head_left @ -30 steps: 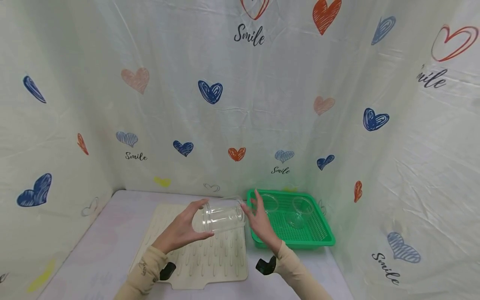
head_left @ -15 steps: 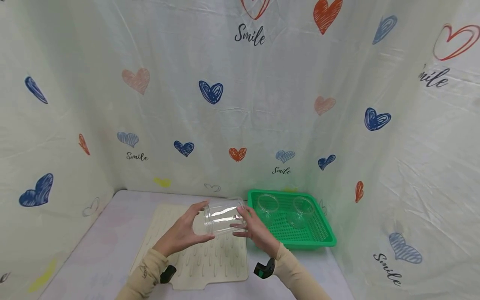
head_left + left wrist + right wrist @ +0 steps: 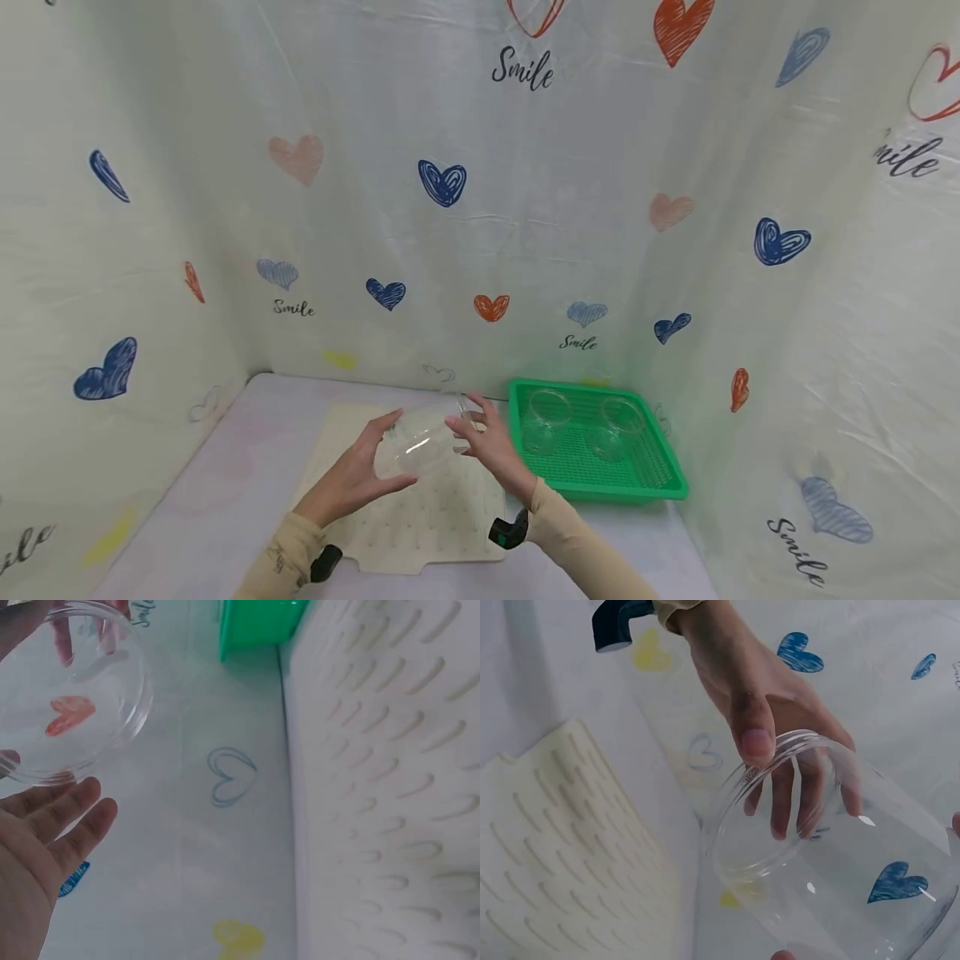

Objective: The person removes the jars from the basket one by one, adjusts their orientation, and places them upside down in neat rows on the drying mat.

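A clear jar (image 3: pixel 420 442) with a threaded mouth lies tilted on its side between my two hands, over the ridged mat. My left hand (image 3: pixel 348 475) grips its mouth end, thumb below and fingers above in the head view. From the right wrist view, the left thumb presses the threaded rim (image 3: pixel 739 802), while the fingers show through the glass. My right hand (image 3: pixel 491 446) holds the other, raised end with thumb and fingers. Only a few of its fingertips (image 3: pixel 784 955) enter the right wrist view. In the left wrist view the jar (image 3: pixel 139 712) shows its round end.
A cream mat (image 3: pixel 427 533) with raised ridges lies on the white-covered table (image 3: pixel 210 467). To its right stands a green mesh basket (image 3: pixel 675 487) holding two more clear containers, one at left (image 3: pixel 550 408) and one at right (image 3: pixel 622 414). A heart-printed curtain (image 3: pixel 360 208) encloses the table.
The right hand's fingers, raised upright a second ago, have come down round the jar's end. The jar has tilted, its right end higher. The head view has turned slightly left.
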Demonstrator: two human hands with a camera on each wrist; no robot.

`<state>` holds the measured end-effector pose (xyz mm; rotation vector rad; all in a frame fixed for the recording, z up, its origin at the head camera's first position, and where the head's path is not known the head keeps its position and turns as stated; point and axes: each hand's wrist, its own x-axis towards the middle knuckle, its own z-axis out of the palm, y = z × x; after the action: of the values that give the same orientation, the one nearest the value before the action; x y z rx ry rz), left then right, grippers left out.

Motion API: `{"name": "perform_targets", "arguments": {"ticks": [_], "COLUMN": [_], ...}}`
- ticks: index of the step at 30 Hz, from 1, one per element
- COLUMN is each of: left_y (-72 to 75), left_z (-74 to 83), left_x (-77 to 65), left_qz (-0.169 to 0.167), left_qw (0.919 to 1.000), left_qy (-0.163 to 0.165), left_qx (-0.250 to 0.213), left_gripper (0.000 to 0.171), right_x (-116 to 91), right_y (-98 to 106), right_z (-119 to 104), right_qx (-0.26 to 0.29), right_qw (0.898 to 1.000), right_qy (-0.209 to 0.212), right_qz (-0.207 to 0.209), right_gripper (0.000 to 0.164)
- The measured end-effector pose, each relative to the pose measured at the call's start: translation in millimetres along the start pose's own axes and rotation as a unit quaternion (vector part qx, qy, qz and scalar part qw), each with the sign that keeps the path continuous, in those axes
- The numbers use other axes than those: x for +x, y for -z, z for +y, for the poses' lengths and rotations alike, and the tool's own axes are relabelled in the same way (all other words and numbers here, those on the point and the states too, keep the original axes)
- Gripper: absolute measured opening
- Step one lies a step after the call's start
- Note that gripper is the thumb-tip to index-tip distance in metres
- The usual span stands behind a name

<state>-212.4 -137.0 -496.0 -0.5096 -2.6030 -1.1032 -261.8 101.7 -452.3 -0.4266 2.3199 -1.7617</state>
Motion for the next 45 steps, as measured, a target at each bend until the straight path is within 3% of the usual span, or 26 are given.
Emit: {"name": "perform_targets", "arguments": {"ticks": [5, 9, 14, 17, 21, 30, 33, 39, 45], "left_y": [2.6, -0.7, -14.6, -22.8, -31.6, -42.0, -40.8, -31.7, -20.3], "left_z": [-18.3, -37.7, -63.0, -74.0, -83.4, -94.3, -94.8, -92.3, -94.1], "left_x": [-12.5, -34.2, -75.9, -95.7, -111.8, -126.3, -125.4, -125.7, -129.9], "left_qz": [-0.034, -0.061, -0.092, -0.116, -0.154, -0.155, -0.166, -0.169, -0.147], "left_qw": [0.9981, 0.9929, 0.9803, 0.9721, 0.9598, 0.9543, 0.9505, 0.9470, 0.9481], "left_qy": [0.051, 0.100, 0.147, 0.174, 0.205, 0.192, 0.200, 0.221, 0.226], "left_qx": [-0.004, 0.018, 0.094, 0.107, 0.115, 0.169, 0.170, 0.161, 0.170], "left_gripper": [0.100, 0.096, 0.083, 0.078, 0.075, 0.060, 0.058, 0.053, 0.050], "right_x": [21.2, 43.3, 70.5, 86.1, 105.2, 133.9, 138.4, 142.3, 145.4], "right_y": [-22.4, -45.4, -73.8, -87.8, -104.7, -137.8, -146.9, -160.4, -169.1], "right_z": [-1.3, 6.1, 16.1, 20.1, 29.4, 57.5, 66.6, 70.3, 60.6], "right_qx": [-0.089, -0.161, -0.242, -0.270, -0.294, -0.328, -0.350, -0.360, -0.417], "right_qw": [0.995, 0.983, 0.963, 0.953, 0.946, 0.938, 0.931, 0.927, 0.902], "right_qy": [0.031, 0.076, 0.103, 0.111, 0.108, 0.095, 0.094, 0.103, 0.112], "right_qz": [0.024, 0.048, 0.064, 0.076, 0.081, 0.065, 0.054, 0.031, -0.009], "right_gripper": [0.071, 0.073, 0.076, 0.075, 0.074, 0.075, 0.075, 0.072, 0.076]}}
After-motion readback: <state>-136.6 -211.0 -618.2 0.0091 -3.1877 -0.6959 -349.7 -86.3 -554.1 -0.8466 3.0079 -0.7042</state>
